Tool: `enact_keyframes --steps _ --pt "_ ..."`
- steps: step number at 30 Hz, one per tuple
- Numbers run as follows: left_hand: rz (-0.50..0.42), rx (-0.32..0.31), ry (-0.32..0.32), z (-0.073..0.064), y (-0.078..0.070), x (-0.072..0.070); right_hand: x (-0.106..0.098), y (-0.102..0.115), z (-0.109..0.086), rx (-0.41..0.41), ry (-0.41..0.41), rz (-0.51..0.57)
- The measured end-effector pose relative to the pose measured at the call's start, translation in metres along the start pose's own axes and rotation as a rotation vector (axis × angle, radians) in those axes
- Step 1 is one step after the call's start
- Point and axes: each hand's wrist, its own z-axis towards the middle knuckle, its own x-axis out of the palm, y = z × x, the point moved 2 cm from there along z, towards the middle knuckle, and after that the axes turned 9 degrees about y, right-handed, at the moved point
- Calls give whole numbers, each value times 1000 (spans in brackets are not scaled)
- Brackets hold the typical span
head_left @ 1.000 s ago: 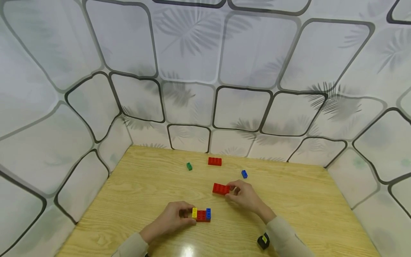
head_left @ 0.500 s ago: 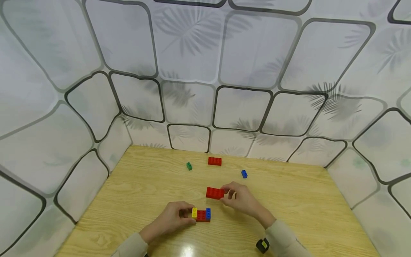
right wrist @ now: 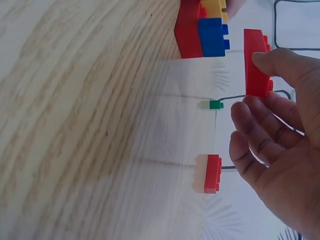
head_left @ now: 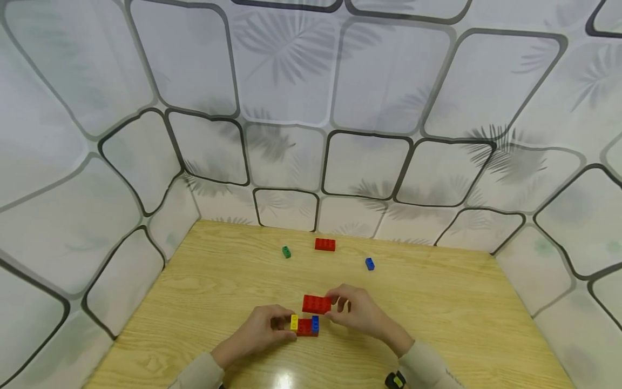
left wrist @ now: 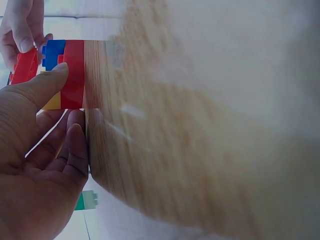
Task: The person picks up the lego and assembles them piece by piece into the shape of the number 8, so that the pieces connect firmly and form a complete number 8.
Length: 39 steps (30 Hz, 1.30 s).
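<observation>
My left hand (head_left: 263,329) pinches the left end of a red building brick (left wrist: 74,82) that stands on the table. On top of that brick sit a small yellow brick (head_left: 294,322) at its left end and a small blue brick (right wrist: 211,37) at its right end, with red studs showing between them. My right hand (head_left: 358,309) pinches a second red brick (right wrist: 256,65) by its right end, thumb on one side and fingers on the other. In the head view this held brick (head_left: 316,304) is just behind the stack; the right wrist view shows it raised off the table, apart from the stack.
Toward the back of the wooden table (head_left: 218,270) lie a small green brick (head_left: 286,252), another red brick (head_left: 325,245) and a small blue brick (head_left: 370,263). A patterned cloth wall (head_left: 286,156) encloses the back and sides. A black strapped device (head_left: 396,380) sits by the right sleeve.
My right hand has carried its red brick left and nearer to me, toward the stack. The left hand and the stack have stayed in place.
</observation>
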Motion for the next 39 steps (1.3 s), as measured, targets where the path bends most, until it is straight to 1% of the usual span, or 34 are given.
enact_keyframes --steps 11,16,22,27,33,39 --pt "-6 23 3 -1 -1 0 10 7 -1 -49 41 21" --pt "-16 16 4 -1 -1 0 14 10 -1 -81 55 31" --pt "-13 10 4 -1 0 -1 16 13 -1 -77 63 28" --pt "-14 10 3 -1 -1 -1 18 11 1 -72 76 34" --pt "-9 26 -7 0 -2 0 23 6 2 -90 76 22" --pt "-1 28 -15 -1 -2 1 25 6 4 -105 79 26"
